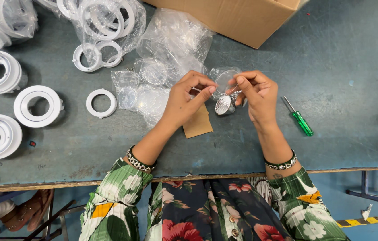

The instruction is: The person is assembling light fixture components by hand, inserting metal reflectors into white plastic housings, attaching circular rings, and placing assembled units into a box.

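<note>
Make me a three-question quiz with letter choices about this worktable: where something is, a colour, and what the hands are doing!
1. Where does the screwdriver lie?
A. right of the right hand
B. inside the cardboard box
C. on a white ring

2. What colour is its handle?
A. red
B. green
C. yellow

3. What is the state of the silver reflector cup?
A. lying alone by the rings
B. held between both hands
C. sealed inside the box

Answers:
1 A, it rests on the table beside that hand.
2 B, the handle is clear green.
3 B, left hand and right hand meet at it.

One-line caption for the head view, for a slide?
Both hands hold a clear round lens over a silver reflector cup on a grey-blue workbench.
</note>
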